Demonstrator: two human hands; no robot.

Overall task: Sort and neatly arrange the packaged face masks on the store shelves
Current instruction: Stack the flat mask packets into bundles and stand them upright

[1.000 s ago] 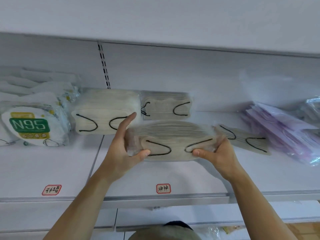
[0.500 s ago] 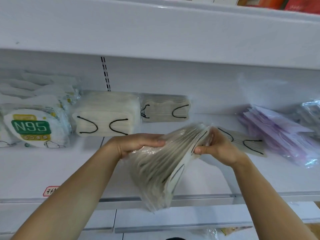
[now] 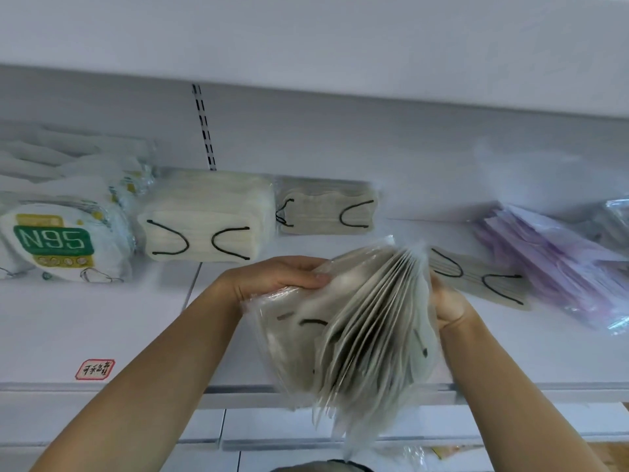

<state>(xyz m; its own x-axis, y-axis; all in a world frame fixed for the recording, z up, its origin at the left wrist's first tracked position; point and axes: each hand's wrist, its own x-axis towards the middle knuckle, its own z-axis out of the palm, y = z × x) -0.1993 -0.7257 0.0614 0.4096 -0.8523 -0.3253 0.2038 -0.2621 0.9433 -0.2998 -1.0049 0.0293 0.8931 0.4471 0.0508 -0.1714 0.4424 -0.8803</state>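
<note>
A thick stack of grey-beige packaged masks [image 3: 357, 321] with black ear loops hangs fanned out and tilted downward over the front of the white shelf [image 3: 112, 321]. My left hand [image 3: 272, 277] grips its top left edge, fingers curled over the plastic. My right hand [image 3: 449, 304] holds the right side, mostly hidden behind the packs. On the shelf behind lie a cream mask stack [image 3: 204, 219], a smaller grey-beige stack [image 3: 326, 209] and a single grey-beige pack [image 3: 483, 277] to the right.
N95 mask packs [image 3: 58, 240] fill the shelf's left end. Purple packaged masks [image 3: 558, 264] lie piled at the right. A red-bordered label [image 3: 95, 369] sits near the shelf's front edge. Another shelf board runs overhead.
The stack, first held flat and level between both hands, has been tipped down on end and its packs have fanned apart. Both hands stay on it, a little nearer the shelf edge.
</note>
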